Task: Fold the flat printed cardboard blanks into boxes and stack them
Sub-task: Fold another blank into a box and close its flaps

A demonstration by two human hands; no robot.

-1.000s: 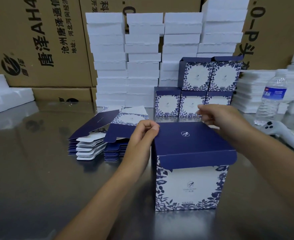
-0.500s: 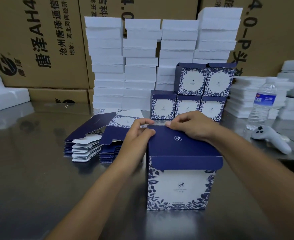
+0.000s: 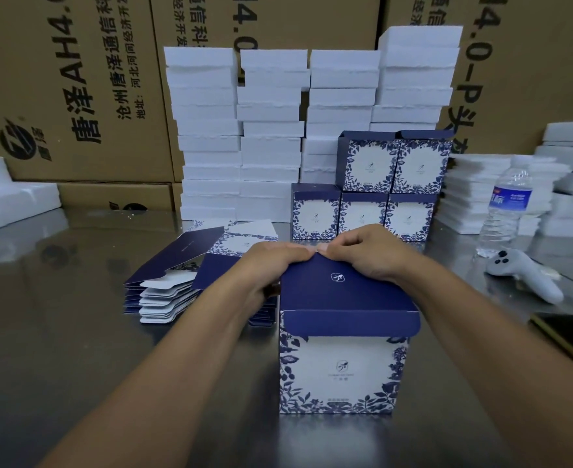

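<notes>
- An upright navy-and-white floral cardboard box [image 3: 342, 373] stands on the shiny steel table [image 3: 58, 349], straight in front of the person, with its printed face toward the camera.
- Its dark navy lid panel [image 3: 342, 295] lies across the top. The flap on its near edge hangs over the outside of the front wall.
- The left hand [image 3: 271, 265] and right hand [image 3: 369, 255] meet at the lid's far edge, knuckles almost touching. Both are curled over that edge with thumbs on top, pinching the rim. The fingertips are hidden behind it.
- The gripped edge runs left to right across the back of the box, while the loose flap sits on the opposite side, toward the person. The step in hand looks like seating the lid, and neither hand is nearer the flap.
- The stack of finished floral boxes [image 3: 366, 197] stands beyond and slightly right — likely an easier reach for the right hand once the lid is closed.
- The fanned pile of flat navy blanks [image 3: 177, 282] lies just left of the left forearm.
</notes>
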